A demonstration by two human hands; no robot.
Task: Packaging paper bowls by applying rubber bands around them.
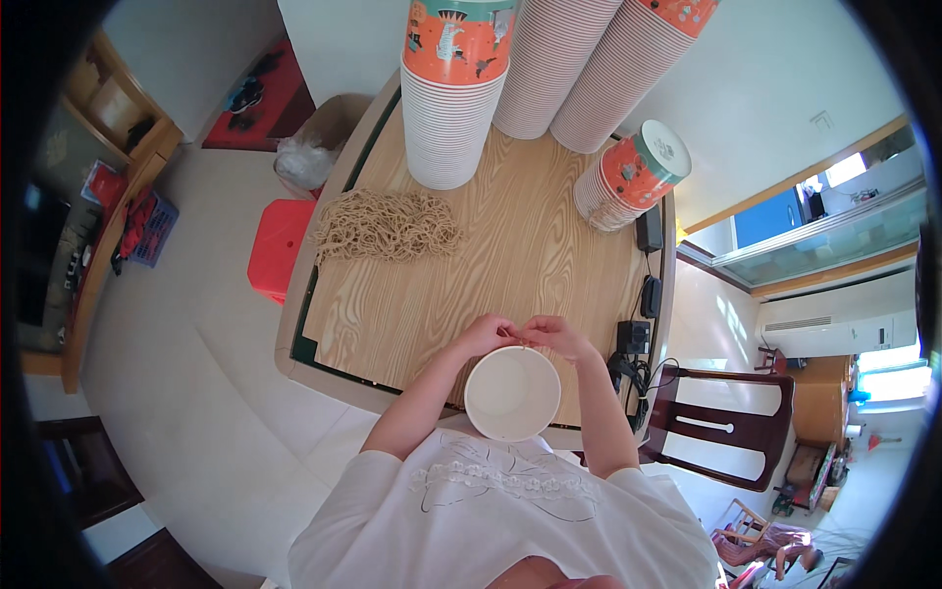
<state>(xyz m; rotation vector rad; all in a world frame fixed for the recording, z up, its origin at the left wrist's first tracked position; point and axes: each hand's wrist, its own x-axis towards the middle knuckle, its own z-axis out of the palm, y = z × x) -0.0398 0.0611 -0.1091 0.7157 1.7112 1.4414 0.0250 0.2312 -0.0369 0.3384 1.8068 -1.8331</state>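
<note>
A white paper tub (pixel 512 395) is at the table's near edge, close against my shirt, with its open mouth facing up. My left hand (pixel 488 335) and my right hand (pixel 555 337) meet at its far rim, fingertips pinched together. Whatever small thing lies between those fingertips is too small to make out. Beyond my left hand a tangled heap of beige cord loops (pixel 391 227) lies on the wooden table (pixel 530 226). To the far right a short stack of orange and green printed tubs (pixel 628 179) leans upside down, beige cords visible near its lower end.
Tall stacks of nested paper tubs (pixel 447 128) stand at the table's far side. Black power adapters with cables (pixel 633 337) line the right edge. A red stool (pixel 280 245) stands left of the table, a dark wooden chair (pixel 721 427) to the right.
</note>
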